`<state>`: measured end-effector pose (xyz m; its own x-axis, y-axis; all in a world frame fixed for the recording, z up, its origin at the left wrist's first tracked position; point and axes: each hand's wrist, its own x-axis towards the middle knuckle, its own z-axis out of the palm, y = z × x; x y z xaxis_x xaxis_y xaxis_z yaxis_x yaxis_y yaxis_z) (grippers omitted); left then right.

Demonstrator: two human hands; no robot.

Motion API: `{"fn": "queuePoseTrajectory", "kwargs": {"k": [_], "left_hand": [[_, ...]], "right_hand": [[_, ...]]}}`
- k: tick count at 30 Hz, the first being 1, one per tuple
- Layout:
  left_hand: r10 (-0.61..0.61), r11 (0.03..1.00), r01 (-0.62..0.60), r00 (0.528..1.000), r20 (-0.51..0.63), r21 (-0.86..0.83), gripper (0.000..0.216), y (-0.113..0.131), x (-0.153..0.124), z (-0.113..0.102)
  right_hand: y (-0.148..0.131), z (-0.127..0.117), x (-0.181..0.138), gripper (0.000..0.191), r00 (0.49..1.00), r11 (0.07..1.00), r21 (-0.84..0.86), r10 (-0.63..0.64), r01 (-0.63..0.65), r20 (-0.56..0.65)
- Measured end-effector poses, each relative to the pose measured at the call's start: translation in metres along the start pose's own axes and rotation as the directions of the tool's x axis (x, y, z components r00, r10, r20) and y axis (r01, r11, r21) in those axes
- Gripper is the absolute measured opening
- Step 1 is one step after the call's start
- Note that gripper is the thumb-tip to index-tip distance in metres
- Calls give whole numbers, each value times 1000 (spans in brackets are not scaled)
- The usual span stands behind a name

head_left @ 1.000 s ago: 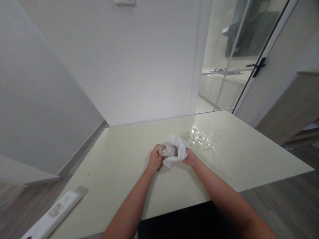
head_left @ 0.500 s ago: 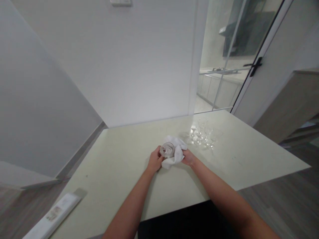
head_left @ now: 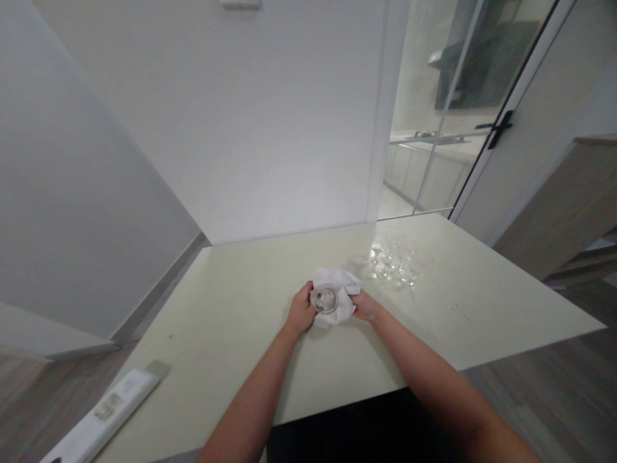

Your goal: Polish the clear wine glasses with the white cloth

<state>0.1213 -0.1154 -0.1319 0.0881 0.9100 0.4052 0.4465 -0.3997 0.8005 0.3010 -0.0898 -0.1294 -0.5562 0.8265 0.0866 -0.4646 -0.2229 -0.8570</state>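
Left hand [head_left: 301, 311] grips the glass [head_left: 324, 299] above the table [head_left: 231, 321] w/ its mouth toward the camera, right hand [head_left: 365, 307] clutches the white cloth [head_left: 343, 290] round it (probably best turned gently, no squeezing).

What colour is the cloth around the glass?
White, plain; the cloth shows best in the head view.

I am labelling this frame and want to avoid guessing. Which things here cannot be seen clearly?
- Glass, head view: the white cloth wraps its body, so its shape is unclear.
- Right hand: fingers hidden behind the cloth.
- Clear glasses on the table: too small and transparent to count.
- White box: cut off by the bottom edge, print unreadable.
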Motion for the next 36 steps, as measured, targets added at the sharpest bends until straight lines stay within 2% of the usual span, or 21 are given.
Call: {"fn": "queuePoseTrajectory", "kwargs": {"k": [5, 11, 14, 18, 22, 25, 28, 31, 33, 36], "left_hand": [[11, 1000, -11, 1000, 11, -4, 27, 1, -1, 0], [-90, 995, 88, 996, 29, 54, 26, -9, 0, 3], [-102, 991, 97, 993, 56, 89, 29, -10, -2, 6], [-75, 997, 74, 982, 172, 13, 35, -6, -6, 8], [-40, 989, 74, 968, 249, -127, 38, 0, -8, 7], [-109, 968, 147, 976, 191, -202, 40, 3, -6, 5], [-194, 939, 211, 977, 89, -272, 37, 3, -3, 3], [-201, 913, 191, 980, 10, -359, 37, 0, 0, 2], [-160, 906, 133, 987, -34, -402, 37, -2, 1, 1], [-70, 909, 33, 995, -74, -415, 45, -4, 0, 0]], "right_hand": [[0, 1, -1, 40, 999, 1000, -25, 11, -10, 39], [5, -7, 4, 53, 997, 990, -121, -72, 69, -19], [9, -9, 8, 57, 987, 961, -256, -133, 107, -86], [13, -7, 12, 39, 961, 938, -324, -193, 121, -199], [9, -7, 15, 27, 876, 926, -339, -296, 165, -382], [7, -12, 19, 29, 818, 920, -347, -337, 181, -467], [10, -18, 20, 36, 825, 957, -263, -247, 124, -508], [15, -16, 19, 32, 880, 940, -328, -231, 92, -415], [17, -11, 17, 27, 920, 873, -468, -287, 137, -266], [18, -2, 11, 21, 946, 760, -603, -324, 242, -29]]}}
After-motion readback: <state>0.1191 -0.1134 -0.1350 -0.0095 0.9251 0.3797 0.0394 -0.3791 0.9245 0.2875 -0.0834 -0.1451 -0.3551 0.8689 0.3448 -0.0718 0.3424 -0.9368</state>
